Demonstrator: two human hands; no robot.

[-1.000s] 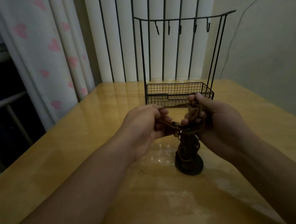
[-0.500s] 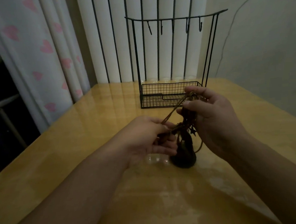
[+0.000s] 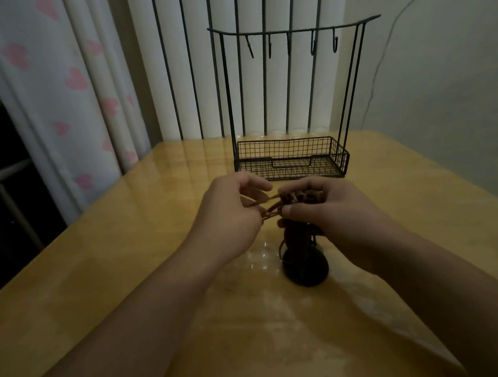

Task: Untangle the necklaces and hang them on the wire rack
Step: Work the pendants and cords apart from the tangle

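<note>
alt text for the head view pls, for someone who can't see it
Two hands, left hand and right hand, pinch a tangled bunch of brown necklaces above a yellow table, with cords hanging to a dark round piece on the tabletop. Behind stands a black wire rack; its hooks are bare.

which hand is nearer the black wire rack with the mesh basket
Right. The right hand sits just in front of the black wire rack, below its basket's front edge; the left hand is further left, off its corner.
</note>
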